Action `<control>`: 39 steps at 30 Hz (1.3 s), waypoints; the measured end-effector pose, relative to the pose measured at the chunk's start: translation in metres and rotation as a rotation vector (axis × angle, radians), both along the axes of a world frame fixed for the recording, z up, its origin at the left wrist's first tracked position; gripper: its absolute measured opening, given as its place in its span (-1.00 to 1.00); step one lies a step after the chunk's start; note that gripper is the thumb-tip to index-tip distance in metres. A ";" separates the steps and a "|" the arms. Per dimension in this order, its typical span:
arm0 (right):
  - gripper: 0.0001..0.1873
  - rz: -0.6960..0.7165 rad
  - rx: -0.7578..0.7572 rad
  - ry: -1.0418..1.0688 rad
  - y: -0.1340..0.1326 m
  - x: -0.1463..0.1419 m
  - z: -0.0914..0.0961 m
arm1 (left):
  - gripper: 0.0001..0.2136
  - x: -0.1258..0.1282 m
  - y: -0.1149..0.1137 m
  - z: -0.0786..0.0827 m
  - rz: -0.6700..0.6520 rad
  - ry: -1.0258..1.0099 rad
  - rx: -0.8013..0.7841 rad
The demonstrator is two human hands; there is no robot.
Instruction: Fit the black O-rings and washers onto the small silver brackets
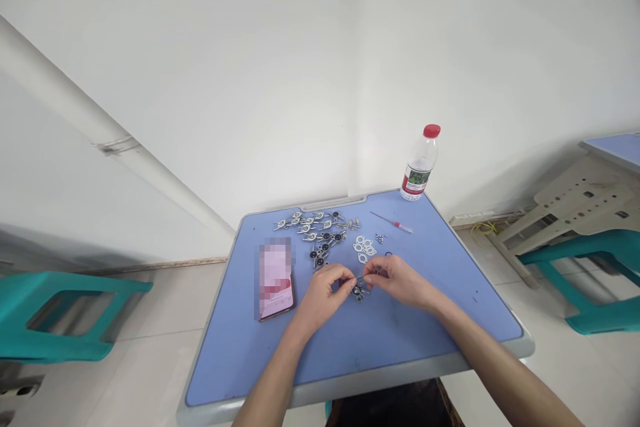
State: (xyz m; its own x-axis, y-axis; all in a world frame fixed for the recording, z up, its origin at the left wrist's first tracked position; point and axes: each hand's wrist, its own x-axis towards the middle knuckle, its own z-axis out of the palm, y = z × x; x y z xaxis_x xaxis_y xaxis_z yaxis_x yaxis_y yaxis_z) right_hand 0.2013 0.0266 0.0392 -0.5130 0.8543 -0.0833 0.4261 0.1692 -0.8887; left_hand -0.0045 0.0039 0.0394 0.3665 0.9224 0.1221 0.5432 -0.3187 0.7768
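My left hand and my right hand meet over the middle of a blue table, fingers pinched together on a small metal part with a black piece. Just beyond the hands lies a heap of several similar small metal parts. A few flat silver plates and tiny nuts lie to the right of the heap. A thin red-handled tool lies farther back.
A phone lies left of my left hand. A clear bottle with a red cap stands at the table's far right corner. Teal stools flank the table, with another table at the right.
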 end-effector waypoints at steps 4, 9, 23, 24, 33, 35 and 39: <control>-0.87 0.097 -0.049 -0.039 -0.004 0.007 0.008 | -0.82 -0.001 0.001 -0.002 0.007 0.024 0.000; -0.90 0.156 0.000 -0.103 -0.008 0.009 0.009 | -0.87 -0.002 0.003 -0.008 -0.020 0.060 0.000; -0.87 0.128 0.085 -0.153 -0.005 0.003 0.003 | -0.84 -0.002 0.004 -0.010 -0.093 0.119 -0.005; -0.87 0.120 0.087 -0.150 -0.005 0.002 0.003 | -0.84 -0.002 0.004 -0.010 -0.101 0.124 -0.006; -0.88 0.013 0.060 -0.161 -0.004 -0.009 -0.001 | -0.81 -0.002 0.003 -0.009 -0.084 0.167 -0.026; -0.88 -0.015 0.066 -0.181 -0.004 -0.012 -0.004 | -0.81 -0.001 -0.001 -0.006 -0.053 0.183 -0.023; -0.88 -0.032 0.080 -0.206 -0.004 -0.017 -0.008 | -0.82 0.001 -0.009 0.000 -0.013 0.233 0.014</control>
